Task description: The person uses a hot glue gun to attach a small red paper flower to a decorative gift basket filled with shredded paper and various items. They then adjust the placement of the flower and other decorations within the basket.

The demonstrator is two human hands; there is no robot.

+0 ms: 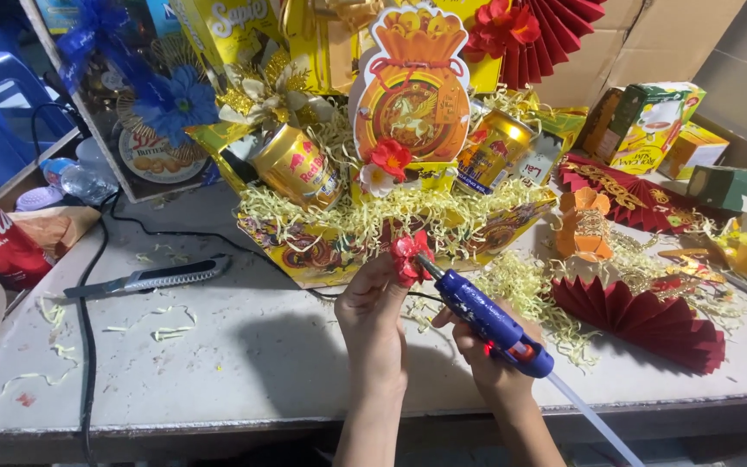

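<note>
The left hand pinches a red paper flower before the gift basket while the right hand grips a blue glue gun, whose hot nozzle touching the petals could burn fingertips.

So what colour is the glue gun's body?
Blue, orange trigger, on the glue gun; head view.

Red paper flower: small, crumpled petals, pinched between fingers of left hand, held above tabletop front edge, just before yellow gift basket front rim. Glue gun: blue body, red glow at rear near trigger, translucent glue stick protruding from back toward lower right. Gripped in right hand, tilted, nozzle pointing up-left, tip touching flower's right side.
</note>
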